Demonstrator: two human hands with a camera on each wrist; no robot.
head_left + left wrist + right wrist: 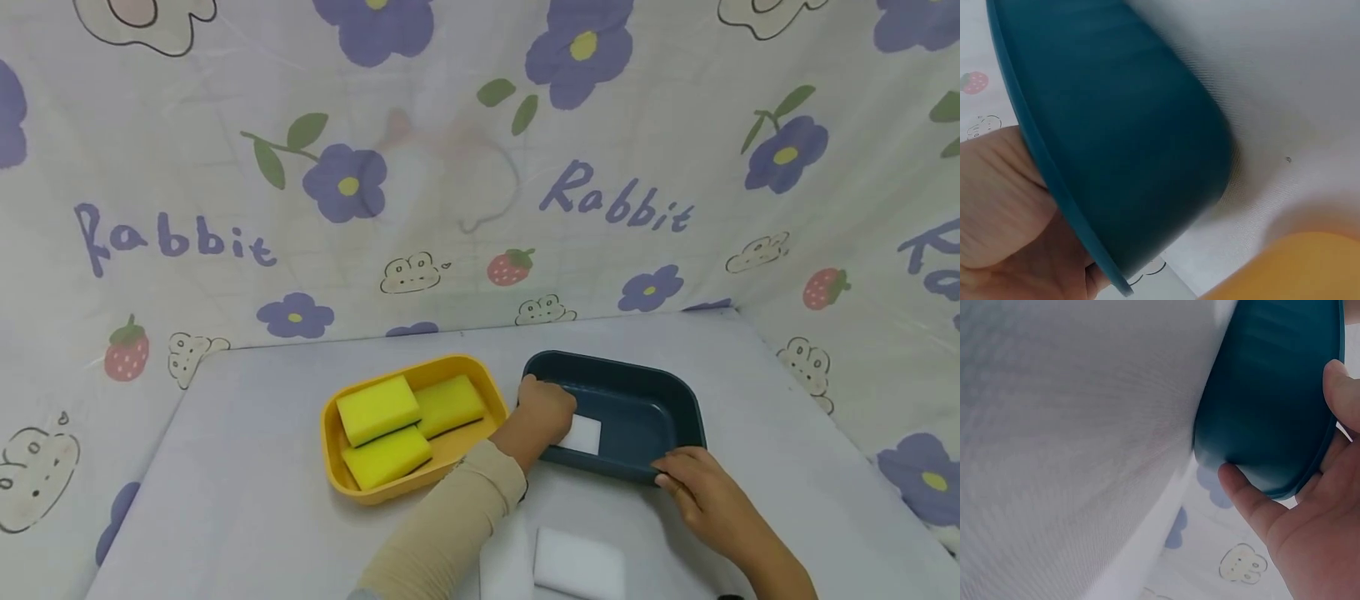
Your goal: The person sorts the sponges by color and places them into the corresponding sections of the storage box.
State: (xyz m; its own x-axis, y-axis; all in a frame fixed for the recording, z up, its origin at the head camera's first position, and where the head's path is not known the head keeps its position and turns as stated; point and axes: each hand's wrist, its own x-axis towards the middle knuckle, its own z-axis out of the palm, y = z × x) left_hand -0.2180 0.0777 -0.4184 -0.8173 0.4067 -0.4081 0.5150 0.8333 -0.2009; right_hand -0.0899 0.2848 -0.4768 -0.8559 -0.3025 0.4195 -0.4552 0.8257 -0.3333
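Fingers (1249,494) of my right hand (697,493) grip the blue tray (630,433), likely light and stiff, by its rim; left hand (546,411): grasp unclear.

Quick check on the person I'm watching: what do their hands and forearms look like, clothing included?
The left hand shows no glove; a plain beige sleeve covers that forearm, its creased cuff ending by the wrist. The right hand shows no glove either, and the visible part of the right forearm has no sleeve.
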